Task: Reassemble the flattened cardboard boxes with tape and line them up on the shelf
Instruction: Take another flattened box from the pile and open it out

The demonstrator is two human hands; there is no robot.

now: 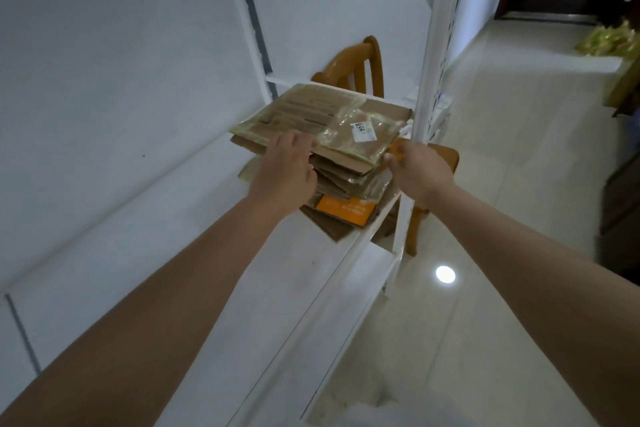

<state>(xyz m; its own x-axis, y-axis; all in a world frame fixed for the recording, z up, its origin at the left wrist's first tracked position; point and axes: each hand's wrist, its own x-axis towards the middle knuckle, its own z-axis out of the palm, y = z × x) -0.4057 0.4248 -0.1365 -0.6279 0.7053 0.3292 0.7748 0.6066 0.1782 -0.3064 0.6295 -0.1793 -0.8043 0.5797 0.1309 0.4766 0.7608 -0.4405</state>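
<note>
A stack of flattened cardboard boxes (332, 163) lies on the white shelf (207, 253), at its far end beside the white upright post (433, 80). The topmost flattened box (322, 118) carries old clear tape and a small white label (362, 131); lower in the stack an orange panel (346, 210) shows at the near edge, and several pieces overhang the front lip of the shelf. The left hand (289, 166) is at the near left corner of the stack, fingers curled over the top piece's edge with the thumb side below, which reads as a grip on the upper layers. The right hand (417, 166) is at the near right corner of the stack, fingers curled toward the edge of the top piece; whether it has actually closed on the cardboard cannot be told, as the fingertips are hidden behind the hand. Placing one hand at each corner would suit lifting a wide, floppy sheet level, so that it neither bends nor drags the pieces beneath it. A wooden chair (363, 66) stands just behind the stack, beyond the shelf, its seat showing to the right of the post. No assembled box and no tape roll is visible. In my judgement the task is at its opening step: taking a flat box off the stack before folding it up.
</note>
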